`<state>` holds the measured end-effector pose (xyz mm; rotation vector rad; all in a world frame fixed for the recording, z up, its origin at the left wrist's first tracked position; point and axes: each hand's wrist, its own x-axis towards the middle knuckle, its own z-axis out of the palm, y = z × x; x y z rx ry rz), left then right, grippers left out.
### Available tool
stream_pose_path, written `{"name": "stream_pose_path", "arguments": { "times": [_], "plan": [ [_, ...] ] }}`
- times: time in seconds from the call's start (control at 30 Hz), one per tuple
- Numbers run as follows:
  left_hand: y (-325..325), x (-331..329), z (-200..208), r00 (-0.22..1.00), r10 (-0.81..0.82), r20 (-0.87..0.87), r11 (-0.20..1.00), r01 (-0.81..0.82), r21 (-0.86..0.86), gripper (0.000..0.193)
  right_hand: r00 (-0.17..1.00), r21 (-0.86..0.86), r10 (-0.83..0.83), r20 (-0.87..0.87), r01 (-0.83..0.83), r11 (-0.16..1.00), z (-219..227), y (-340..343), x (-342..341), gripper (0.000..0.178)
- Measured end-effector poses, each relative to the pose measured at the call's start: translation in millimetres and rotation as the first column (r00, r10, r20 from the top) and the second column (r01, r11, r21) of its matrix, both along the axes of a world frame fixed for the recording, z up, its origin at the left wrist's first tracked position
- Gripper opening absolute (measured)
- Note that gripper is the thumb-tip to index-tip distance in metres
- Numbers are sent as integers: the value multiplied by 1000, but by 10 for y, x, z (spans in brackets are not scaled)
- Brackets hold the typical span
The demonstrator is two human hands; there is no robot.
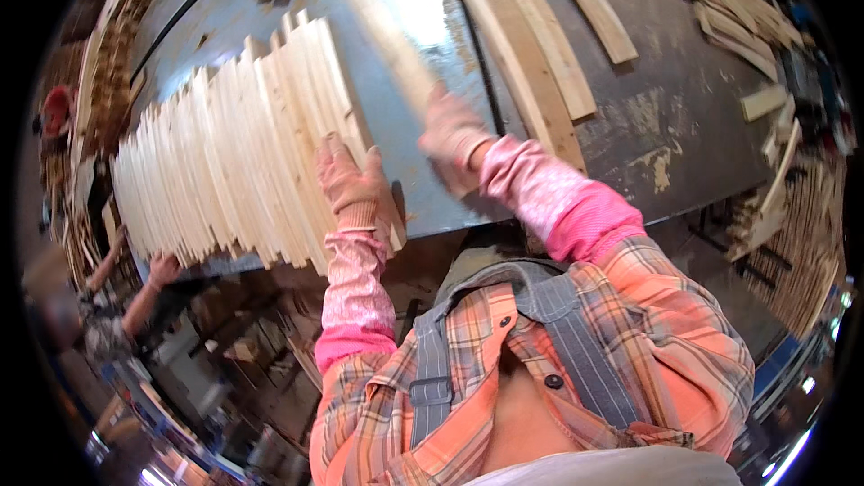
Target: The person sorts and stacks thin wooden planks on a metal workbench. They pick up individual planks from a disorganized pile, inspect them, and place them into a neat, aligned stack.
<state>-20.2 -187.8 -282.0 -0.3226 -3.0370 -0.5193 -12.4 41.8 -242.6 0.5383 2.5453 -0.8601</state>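
Observation:
My left hand (349, 182), in a pale glove, lies flat with spread fingers against the right end of a long row of light wooden slats (243, 144). The slats stand packed side by side on a metal table. To the right of that row, my right hand (453, 130) is closed around a single wooden board (389, 40). This board is smeared by motion and points away from me, apart from the row. Its near end shows below my hand.
The metal table (661, 108) has a dark gap across its middle. Longer boards (531, 63) lie right of it, with more stacked at the far right (747, 18). A co-worker's hand (165, 268) is at the row's near left edge. Stacked wood (796, 243) stands beyond the table's right edge.

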Motion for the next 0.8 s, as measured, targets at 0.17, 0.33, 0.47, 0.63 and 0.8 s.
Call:
{"name": "stream_pose_path", "arguments": {
  "times": [0.17, 0.33, 0.47, 0.63, 0.8],
  "plan": [
    [488, -173, 205, 991, -38, 132, 964, 71, -257, 84, 920, -279, 384, 72, -351, 894, 61, -292, 305, 64],
    [667, -48, 177, 995, -103, -12, 991, 104, 79, 77, 895, 363, 60, -442, 117, 924, 279, 841, 774, 79],
    [1659, 257, 554, 845, -134, 518, 865, -155, 477, 76, 987, 255, -120, 103, 90, 963, 160, 1088, 1164, 74],
    [1927, 24, 212, 849, -43, 526, 986, -47, 157, 58, 996, -54, -79, -37, 77, 996, 55, 341, 1148, 62],
    [936, -217, -77, 981, -84, 176, 995, 93, -42, 62, 957, 61, 57, -286, -42, 997, -123, 703, 1450, 92]
  ]
}}
